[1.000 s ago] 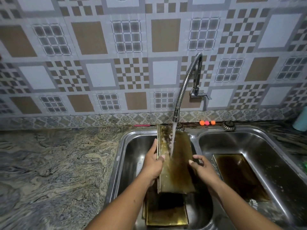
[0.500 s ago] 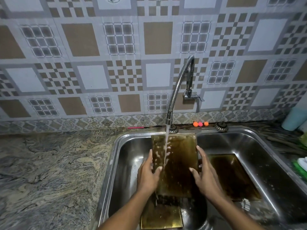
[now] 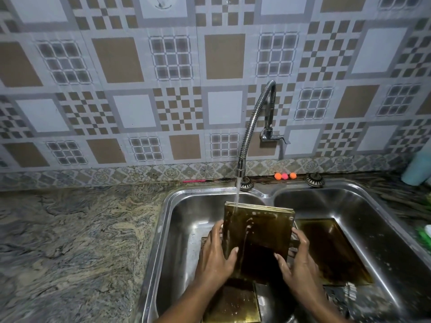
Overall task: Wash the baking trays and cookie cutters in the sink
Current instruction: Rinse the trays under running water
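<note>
Double sink (image 3: pixel 163 229): second baking tray (image 3: pixel 331 250) flat in right basin, third tray (image 3: pixel 233 304) on left basin floor. Held baking tray (image 3: pixel 258 238) upright, shifted right since half a second ago, right edge now over the divider. Left hand (image 3: pixel 214 259) and right hand (image 3: pixel 298 264) apart, gripping its side edges. Tap stream (image 3: pixel 237 194) now strikes its top-left corner

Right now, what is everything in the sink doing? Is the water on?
tap, on, water pouring out
held tray, up on end, wet, water hitting its top left corner
left grip, holds the held tray's left edge
right grip, holds its right edge
right basin tray, lying flat, brown
bottom tray, lying flat below the held tray
</note>
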